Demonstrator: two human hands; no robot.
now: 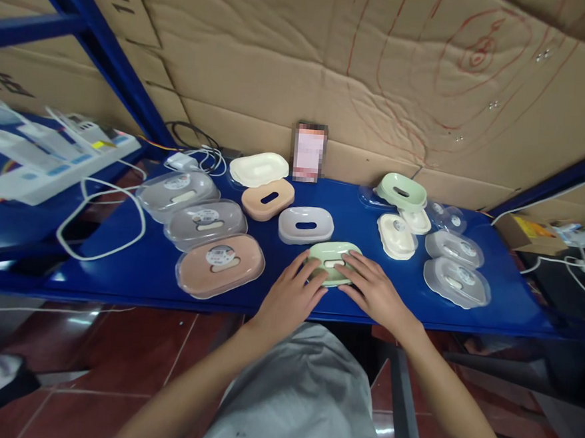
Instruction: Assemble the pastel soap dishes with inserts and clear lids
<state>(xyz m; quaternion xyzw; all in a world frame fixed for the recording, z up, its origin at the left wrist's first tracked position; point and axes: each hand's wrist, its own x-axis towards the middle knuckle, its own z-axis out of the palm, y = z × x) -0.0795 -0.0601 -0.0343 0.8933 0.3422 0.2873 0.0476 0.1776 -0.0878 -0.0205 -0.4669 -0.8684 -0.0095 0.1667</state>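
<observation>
Head view shows the left hand (288, 293) and right hand (376, 290) open, fingers spread over opposite ends of the green soap dish (333, 251) near the blue table's (353, 216) front edge, where light, even pressure from both sides should keep it level.

A workshop, seemingly: blue metal frame (122, 77), cardboard (264, 57) (scrawled in red) along the counter (355, 220)'s back edge, power strip (73, 167) near its left edge.
</observation>
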